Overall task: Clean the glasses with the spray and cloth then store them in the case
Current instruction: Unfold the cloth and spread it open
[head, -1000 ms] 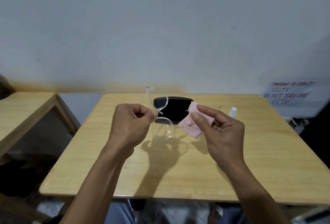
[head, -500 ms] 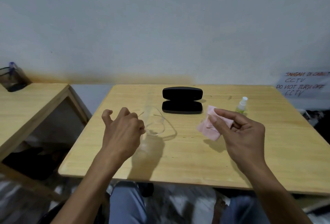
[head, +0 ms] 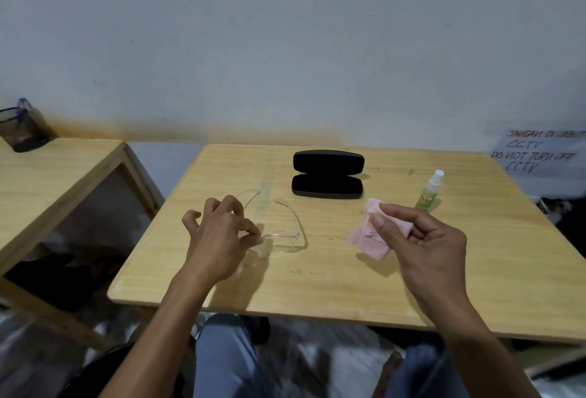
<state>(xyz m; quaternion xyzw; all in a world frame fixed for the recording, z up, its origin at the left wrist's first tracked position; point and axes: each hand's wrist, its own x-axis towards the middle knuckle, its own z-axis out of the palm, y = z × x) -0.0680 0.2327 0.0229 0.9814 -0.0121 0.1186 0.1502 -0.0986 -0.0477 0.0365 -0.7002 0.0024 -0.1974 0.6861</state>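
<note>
While the left hand (head: 218, 239) pinches one pair of glasses (head: 279, 235) before the one open case (head: 327, 177), the right hand (head: 425, 245) grips one cloth (head: 364, 239) near one spray bottle (head: 430, 189).

Both forearms were bare, with no sleeves, watch or rings visible on the left hand (head: 218, 239) or right hand (head: 425, 248); blue-grey trousers (head: 222, 359) covered the seated person's knees.

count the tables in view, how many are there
2. The main table is in front of the person, carrying the glasses, open case and spray bottle. A second table stands to its left, partly cut off by the frame edge.
</note>
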